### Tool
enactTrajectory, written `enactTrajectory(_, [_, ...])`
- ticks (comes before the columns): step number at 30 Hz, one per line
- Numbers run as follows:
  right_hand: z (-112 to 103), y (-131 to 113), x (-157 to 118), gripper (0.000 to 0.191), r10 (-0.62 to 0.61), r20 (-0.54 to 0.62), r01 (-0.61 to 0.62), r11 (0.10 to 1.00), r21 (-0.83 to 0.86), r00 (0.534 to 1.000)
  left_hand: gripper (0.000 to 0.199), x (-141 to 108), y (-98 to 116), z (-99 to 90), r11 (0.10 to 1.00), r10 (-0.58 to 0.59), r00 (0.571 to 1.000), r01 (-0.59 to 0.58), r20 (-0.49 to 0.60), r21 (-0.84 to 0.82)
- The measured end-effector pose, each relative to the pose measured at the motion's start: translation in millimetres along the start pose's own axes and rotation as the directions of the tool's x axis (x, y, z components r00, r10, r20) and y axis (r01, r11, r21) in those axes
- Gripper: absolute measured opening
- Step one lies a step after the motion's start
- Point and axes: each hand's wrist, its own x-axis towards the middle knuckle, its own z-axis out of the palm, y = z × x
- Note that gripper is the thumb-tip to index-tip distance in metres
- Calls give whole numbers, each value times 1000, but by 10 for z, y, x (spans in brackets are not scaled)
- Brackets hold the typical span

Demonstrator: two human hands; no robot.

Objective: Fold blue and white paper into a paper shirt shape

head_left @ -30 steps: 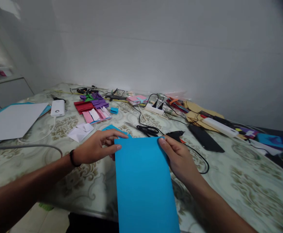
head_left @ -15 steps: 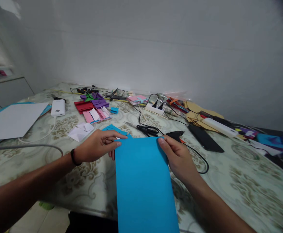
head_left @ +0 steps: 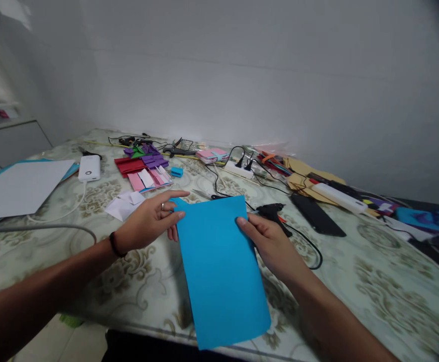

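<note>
A blue sheet of paper (head_left: 219,271) is held up over the near edge of the table, its top edge tilted up to the right. My left hand (head_left: 149,221), with a ring and a dark wristband, pinches its upper left edge between thumb and fingers, the index finger stretched out. My right hand (head_left: 274,244) grips the upper right edge, thumb on the front. Behind the sheet, scissors (head_left: 203,193) are partly hidden. A black glue gun (head_left: 274,212) lies just past my right hand. Folded white paper (head_left: 124,205) rests beyond my left wrist.
White and blue sheets (head_left: 27,183) and a white power bank (head_left: 90,168) lie left. Red, purple and pink folded papers (head_left: 144,168) sit further back. A power strip (head_left: 238,170) with cables, a black phone (head_left: 317,215) and a brown envelope (head_left: 298,183) stand toward the right.
The blue sheet has moved up and tilted, so its bottom edge now shows. My right hand grips it lower below the top corner. More of the scissors is covered.
</note>
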Motion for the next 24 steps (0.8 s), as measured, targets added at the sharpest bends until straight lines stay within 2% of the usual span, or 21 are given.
enactTrajectory(2, [-13, 12, -9, 52, -16, -6, 16, 1000, -5, 1000, 62, -6, 16, -8, 999, -29, 999, 30, 38, -16])
enactTrajectory(3, [-16, 14, -13, 51, -23, -8, 23, 1000, -7, 1000, 58, -8, 25, -13, 999, -43, 996, 45, 79, -23])
enactTrajectory(6, [-17, 8, -19, 51, -39, -20, 39, 999, 5, 999, 29, -14, 47, -23, 997, -73, 964, 72, 255, 15])
enactTrajectory(9, [-11, -5, -12, 51, -57, -39, 58, 998, 11, 998, 43, -17, 56, -22, 993, -87, 930, 52, 357, 105])
enactTrajectory(12, [-8, -9, -5, 51, -56, -46, 57, 998, 20, 997, 47, -17, 64, -19, 988, -96, 933, 48, 347, 145])
enactTrajectory(20, [-24, 12, -14, 48, -93, -61, 94, 995, 11, 994, 49, 12, 61, -38, 983, -135, 973, 108, 188, 146])
enactTrajectory(24, [-27, 40, -3, 47, -106, -49, 105, 994, -18, 993, 51, 29, 41, -42, 983, -91, 983, 64, 159, 169])
